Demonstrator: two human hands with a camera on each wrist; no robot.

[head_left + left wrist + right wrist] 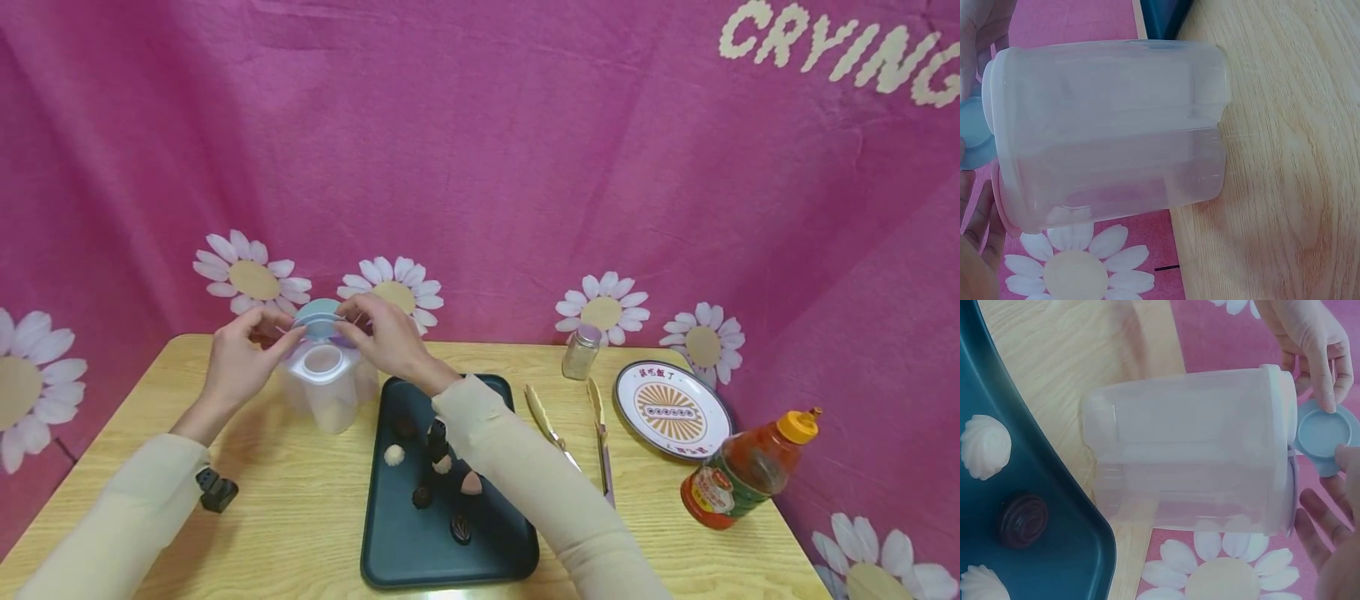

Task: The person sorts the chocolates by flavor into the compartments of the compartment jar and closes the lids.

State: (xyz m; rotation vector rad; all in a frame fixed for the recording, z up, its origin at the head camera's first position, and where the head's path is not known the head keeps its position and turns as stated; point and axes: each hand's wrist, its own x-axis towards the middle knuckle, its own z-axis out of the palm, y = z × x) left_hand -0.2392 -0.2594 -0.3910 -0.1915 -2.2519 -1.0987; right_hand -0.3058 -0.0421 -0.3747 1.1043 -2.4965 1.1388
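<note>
A translucent plastic storage container [330,404] with pastel lids stands at the table's back left. Its blue lid [318,310] is raised, and a round opening [322,359] shows in the white top in front of it. My left hand [243,354] pinches the lid's left edge between thumb and fingers. At the opposite edge, my right hand [390,335] pinches it too. The right wrist view shows the lid's round inner ring [1324,432] between both hands. A pink lid [1004,200] lies closed over another compartment in the left wrist view.
Beneath my right forearm lies a dark tray [442,562] with several chocolates. Tongs [600,429], a purple-capped jar [581,354], a patterned plate [672,411] and a red sauce bottle [742,475] stand or lie to the right. A pink curtain backs the table.
</note>
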